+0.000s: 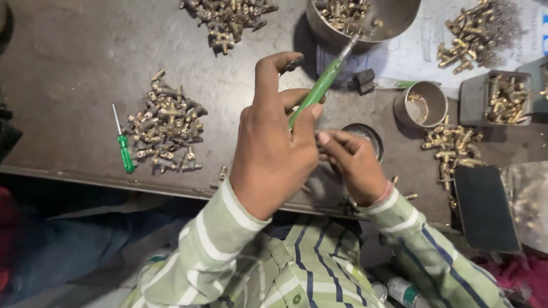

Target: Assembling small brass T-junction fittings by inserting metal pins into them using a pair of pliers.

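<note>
Desk (74,63): dark, worn metal top, front edge running just ahead of my wrists.
Steel bowl (394,17): far edge, right of centre, holding small brass fittings.
Black pad (485,208): flat dark rectangle at the right front of the desk.
Brass pile, left (165,128): loose heap of T-shaped brass fittings, dull gold with darker ends.
Brass pile, far (228,17): similar heap at the far edge.
Brass pile, right (454,145): smaller scatter beside the small steel cup (421,104).
My left hand (274,148): raised over the desk centre, fingers clamped on the screwdriver handle, thumb pressing its near end.
My right hand (354,162): just right of the left hand and touching it, fingertips pinched together; I cannot tell what they hold, as the part is hidden.
Screwdriver (319,88): in my left hand, above the desk centre. Long axis diagonal, shaft pointing up and right towards the steel bowl, near end at my thumb. Translucent green handle, thin grey metal shaft, tip blurred.
Spare screwdriver (123,149): small, green-handled, lying flat just left of the left brass pile, shaft pointing away from me.
</note>
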